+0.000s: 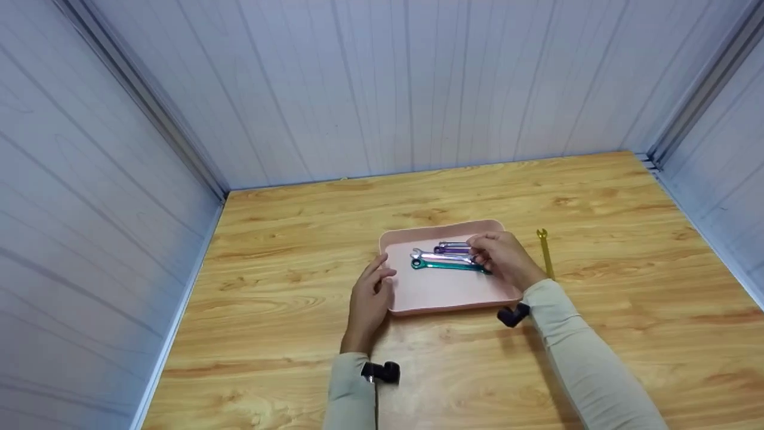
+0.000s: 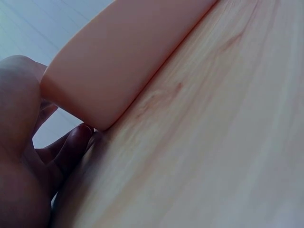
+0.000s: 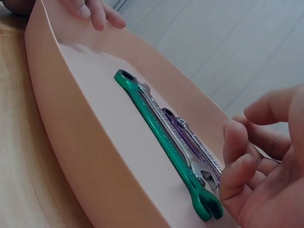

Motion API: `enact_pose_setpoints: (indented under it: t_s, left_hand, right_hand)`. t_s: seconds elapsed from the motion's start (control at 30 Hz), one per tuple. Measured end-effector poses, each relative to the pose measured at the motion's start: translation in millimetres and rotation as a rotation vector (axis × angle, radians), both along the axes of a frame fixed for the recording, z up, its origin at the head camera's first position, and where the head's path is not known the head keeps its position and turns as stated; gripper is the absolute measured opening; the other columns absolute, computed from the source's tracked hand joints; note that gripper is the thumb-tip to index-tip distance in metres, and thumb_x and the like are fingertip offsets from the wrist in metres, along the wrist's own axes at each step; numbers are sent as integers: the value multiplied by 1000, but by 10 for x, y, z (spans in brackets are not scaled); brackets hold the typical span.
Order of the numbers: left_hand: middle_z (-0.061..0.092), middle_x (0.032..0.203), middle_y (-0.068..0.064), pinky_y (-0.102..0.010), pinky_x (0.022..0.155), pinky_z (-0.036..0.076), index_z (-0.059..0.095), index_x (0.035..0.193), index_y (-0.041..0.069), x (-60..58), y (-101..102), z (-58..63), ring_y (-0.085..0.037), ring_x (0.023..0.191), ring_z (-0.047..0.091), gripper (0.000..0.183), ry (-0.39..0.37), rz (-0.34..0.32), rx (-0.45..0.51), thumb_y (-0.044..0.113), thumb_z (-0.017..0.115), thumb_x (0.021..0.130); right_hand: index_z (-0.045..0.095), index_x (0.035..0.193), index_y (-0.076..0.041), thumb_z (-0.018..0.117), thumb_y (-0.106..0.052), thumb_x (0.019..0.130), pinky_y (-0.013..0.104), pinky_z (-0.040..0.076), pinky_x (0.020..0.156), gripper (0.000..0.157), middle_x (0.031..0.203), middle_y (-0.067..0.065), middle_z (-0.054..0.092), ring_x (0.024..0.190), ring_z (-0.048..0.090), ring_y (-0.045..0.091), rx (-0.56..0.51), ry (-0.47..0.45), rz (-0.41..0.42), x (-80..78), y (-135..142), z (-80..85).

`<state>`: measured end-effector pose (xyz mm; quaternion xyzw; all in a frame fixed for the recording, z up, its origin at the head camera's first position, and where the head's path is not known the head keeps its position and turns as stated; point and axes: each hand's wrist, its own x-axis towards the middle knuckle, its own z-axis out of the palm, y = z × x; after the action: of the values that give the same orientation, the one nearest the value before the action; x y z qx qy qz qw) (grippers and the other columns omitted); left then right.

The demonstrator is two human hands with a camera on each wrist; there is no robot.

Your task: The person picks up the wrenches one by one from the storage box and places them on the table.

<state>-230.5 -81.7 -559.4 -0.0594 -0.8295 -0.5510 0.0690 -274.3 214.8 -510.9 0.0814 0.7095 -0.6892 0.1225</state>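
A shallow pink tray (image 1: 447,292) sits on the table, its left wall gripped by my left hand (image 1: 370,295); some fingers reach over the rim and others stay outside, near the bottom corner. Inside lie combination wrenches side by side: a green wrench (image 3: 156,128) nearest me, a silver wrench (image 3: 171,126), a purple wrench (image 3: 183,135) and a small silver wrench (image 3: 197,137) farthest off. Over their right ends is my right hand (image 1: 504,254), fingers loosely bent, with nothing visible between them. It hides part of those ends in the head view.
Right of the tray, a gold wrench (image 1: 544,248) lies on the wood-grain table (image 1: 286,298). Pale panelled walls (image 1: 370,89) close off the back and both sides. Each wrist carries a small black camera.
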Motion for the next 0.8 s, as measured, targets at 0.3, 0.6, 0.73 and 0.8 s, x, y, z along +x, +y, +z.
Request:
enact_pose_setpoints:
  t_s: [0.3, 0.6, 0.73, 0.8]
  left_hand:
    - [52, 146, 9, -34, 115, 30, 75, 107, 9, 9, 51, 30, -15, 140, 40, 20, 26, -2, -10, 9, 57, 97]
    - [51, 147, 8, -38, 116, 30, 74, 108, 7, -13, 95, 36, -18, 141, 40, 22, 22, -25, -3, 9, 55, 97]
    - [51, 148, 8, -37, 116, 29, 74, 108, 8, 0, 67, 34, -17, 141, 40, 22, 5, -19, -14, 8, 56, 97]
    - [51, 148, 9, -36, 116, 29, 74, 108, 8, 2, 51, 32, -16, 141, 39, 22, 4, -16, -22, 9, 56, 97]
  right_hand:
    - [67, 106, 5, 58, -16, 97, 21, 41, 49, 25, 80, 6, 67, 62, 55, 9, 211, -48, 43, -6, -7, -20]
    - [69, 106, 5, 55, -18, 96, 23, 45, 50, 28, 88, 10, 72, 64, 63, 11, 202, -66, 59, 40, 10, -36]
    - [67, 115, 4, 55, -18, 99, 22, 46, 51, 31, 96, 12, 73, 67, 66, 12, 116, -80, 64, 82, -26, -94]
    - [66, 118, 4, 56, -18, 99, 21, 46, 51, 31, 97, 13, 73, 67, 66, 12, 88, -70, 70, 108, -52, -106]
